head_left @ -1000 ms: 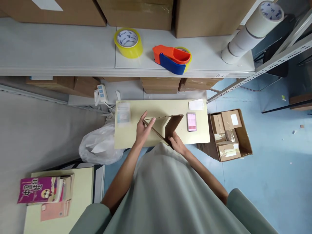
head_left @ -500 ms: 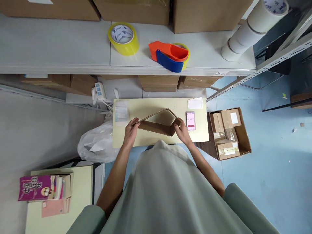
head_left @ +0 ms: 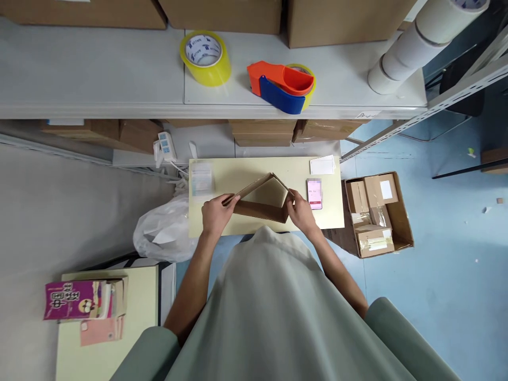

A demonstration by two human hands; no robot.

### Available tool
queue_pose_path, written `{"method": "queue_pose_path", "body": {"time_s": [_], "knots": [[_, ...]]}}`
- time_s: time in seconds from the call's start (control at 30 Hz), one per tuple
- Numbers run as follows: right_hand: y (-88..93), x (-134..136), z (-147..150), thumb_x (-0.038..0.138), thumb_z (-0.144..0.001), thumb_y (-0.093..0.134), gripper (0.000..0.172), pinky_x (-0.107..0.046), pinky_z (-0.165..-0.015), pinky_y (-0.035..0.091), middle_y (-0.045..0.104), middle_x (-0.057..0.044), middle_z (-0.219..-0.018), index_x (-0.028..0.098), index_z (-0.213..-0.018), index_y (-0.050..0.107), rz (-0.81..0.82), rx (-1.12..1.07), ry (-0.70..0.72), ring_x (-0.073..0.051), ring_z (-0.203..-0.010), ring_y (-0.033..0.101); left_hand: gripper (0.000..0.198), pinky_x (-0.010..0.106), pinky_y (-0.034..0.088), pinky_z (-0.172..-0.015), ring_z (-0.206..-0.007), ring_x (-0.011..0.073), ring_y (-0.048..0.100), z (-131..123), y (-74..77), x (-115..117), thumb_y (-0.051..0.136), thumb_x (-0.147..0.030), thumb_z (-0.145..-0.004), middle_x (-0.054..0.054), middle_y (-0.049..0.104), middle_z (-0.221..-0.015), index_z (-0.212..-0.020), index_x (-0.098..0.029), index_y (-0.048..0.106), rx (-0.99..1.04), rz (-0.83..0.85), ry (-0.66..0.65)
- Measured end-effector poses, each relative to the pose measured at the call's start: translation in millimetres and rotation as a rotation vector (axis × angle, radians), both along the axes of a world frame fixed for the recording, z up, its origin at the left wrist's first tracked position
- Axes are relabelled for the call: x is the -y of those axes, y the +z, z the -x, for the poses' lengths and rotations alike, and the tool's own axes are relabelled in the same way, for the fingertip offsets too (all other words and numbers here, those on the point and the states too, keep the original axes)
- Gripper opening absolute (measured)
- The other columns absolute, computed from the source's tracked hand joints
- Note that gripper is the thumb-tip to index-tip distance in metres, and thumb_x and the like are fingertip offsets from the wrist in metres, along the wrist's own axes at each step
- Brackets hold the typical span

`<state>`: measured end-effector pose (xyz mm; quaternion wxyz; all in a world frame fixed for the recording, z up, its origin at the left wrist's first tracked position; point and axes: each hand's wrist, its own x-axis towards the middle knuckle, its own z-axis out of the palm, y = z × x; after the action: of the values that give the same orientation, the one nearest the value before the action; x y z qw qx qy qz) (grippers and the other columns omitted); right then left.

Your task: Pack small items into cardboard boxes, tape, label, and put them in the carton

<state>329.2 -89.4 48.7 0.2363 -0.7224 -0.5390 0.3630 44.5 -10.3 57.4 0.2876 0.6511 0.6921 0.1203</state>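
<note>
Above the table (head_left: 246,166), the left hand (head_left: 216,216) and right hand (head_left: 302,212) have their fingers clamped on opposite ends of a cardboard frame (head_left: 260,210) — open, with the table showing through — while to the table's right an open carton (head_left: 401,225) holds several small taped boxes (head_left: 374,189).

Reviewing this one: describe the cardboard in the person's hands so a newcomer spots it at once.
Below the long grey shelf in the picture is a narrow pale-yellow table. Over its middle, the left hand and right hand hold opposite ends of a folded brown cardboard piece. Unlike the boxes on the shelf, it is hand-held, with pale tabletop showing between its walls.
</note>
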Motion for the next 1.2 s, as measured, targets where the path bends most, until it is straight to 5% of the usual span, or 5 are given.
{"method": "queue_pose_path", "body": {"time_s": [0.27,0.53,0.67,1.0,1.2], "knots": [[18.5,1.5,19.6,0.035,-0.107,0.036,0.057,-0.062,-0.098,0.057,0.074,-0.023,-0.134,0.014,-0.158,0.052,0.093,0.066,0.062,-0.043,-0.102,0.077,0.047,0.033,0.042,-0.069,-0.068,0.0236,0.066,-3.2,0.3,-8.9,0.059,-0.057,-0.1,0.007,0.073,-0.066,-0.067,-0.026,0.073,-0.117,-0.046,-0.022],[27.9,7.0,29.0,0.034,-0.108,0.037,0.058,-0.058,-0.101,0.059,0.072,-0.016,-0.143,0.021,-0.163,0.052,0.082,0.057,0.08,-0.041,-0.108,0.077,0.04,0.041,0.054,-0.094,-0.101,0.0368,0.077,-2.7,4.0,-14.0,0.061,-0.043,-0.1,0.011,0.084,-0.108,-0.132,-0.027,0.079,0.029,-0.004,-0.186],[24.5,2.2,24.3,0.035,-0.107,0.037,0.059,-0.061,-0.104,0.058,0.07,-0.015,-0.148,0.021,-0.162,0.052,0.019,0.048,0.084,-0.042,-0.113,0.076,0.036,0.042,0.053,-0.096,-0.097,0.0377,0.077,-10.1,5.0,-11.9,0.056,-0.035,-0.102,0.012,0.082,-0.096,-0.128,-0.025,0.078,0.017,0.049,-0.252],[5.3,-11.1,-17.2,0.068,-0.108,0.041,0.073,-0.06,-0.11,0.056,0.067,-0.022,-0.149,0.019,-0.163,0.045,-0.091,-0.122,-0.244,-0.041,-0.135,0.067,0.033,0.04,0.049,-0.086,-0.09,0.0349,0.075,-17.8,11.5,-0.3,0.051,-0.041,-0.105,0.012,0.079,-0.085,-0.102,-0.028,0.081,-0.026,0.071,-0.291],[-1.1,-2.7,-29.1,0.077,-0.103,0.047,0.078,-0.052,-0.107,0.061,0.064,-0.018,-0.155,0.024,-0.159,0.051,-0.088,-0.25,-0.218,-0.034,-0.131,0.071,0.034,0.038,0.053,-0.088,-0.099,0.0347,0.076,-3.1,-0.6,-3.0,0.058,-0.046,-0.099,0.009,0.085,-0.102,-0.114,-0.03,0.085,0.135,0.009,-0.21]]}}
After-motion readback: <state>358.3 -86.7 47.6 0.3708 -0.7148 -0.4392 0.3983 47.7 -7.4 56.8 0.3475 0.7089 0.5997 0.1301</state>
